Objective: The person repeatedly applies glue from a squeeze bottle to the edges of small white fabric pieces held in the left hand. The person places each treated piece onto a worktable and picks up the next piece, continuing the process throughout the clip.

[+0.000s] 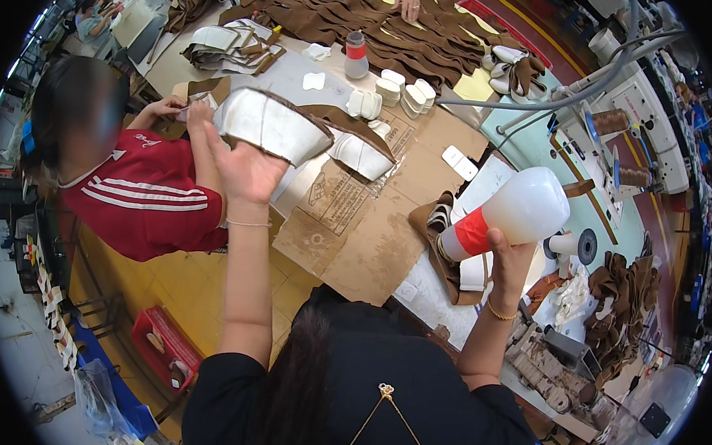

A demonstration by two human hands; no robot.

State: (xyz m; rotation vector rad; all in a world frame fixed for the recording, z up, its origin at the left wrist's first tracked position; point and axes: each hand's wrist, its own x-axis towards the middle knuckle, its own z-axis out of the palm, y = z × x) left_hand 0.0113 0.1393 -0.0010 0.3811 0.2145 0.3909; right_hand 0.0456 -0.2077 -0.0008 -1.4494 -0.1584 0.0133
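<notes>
White curved piece: the brown-edged panel (272, 126) is held up at the left, above the work table, its white face showing.
Left hand: the person's left hand (249, 171) supports that panel from its near side, palm turned up, fingers mostly hidden behind it; the grip is taken up by the panel.
Bottle: a translucent squeeze bottle (528, 207) with a red band is raised at the right, tilted, banded end down toward the near left.
Right hand: the person's right hand (512, 265) is wrapped around the bottle, thumb across its near side.
Under the bottle: a brown piece with white parts (445, 236) lies on the table.
Between the hands: a stained cardboard sheet (355, 243) covers the table; a second white panel (362, 156) lies at its far left.
Farther back: stacks of white pads (416, 98), and left of them an upright bottle with a red band (356, 55).
Far side: long brown strips (336, 17) are spread out, another person's hand (408, 1) over them.
Left: a co-worker in a red shirt (145, 201) has both hands at the table.
Right: a sewing machine (647, 126) with brown thread spools (611, 121).
Near left: a red crate (165, 348) below table height.
</notes>
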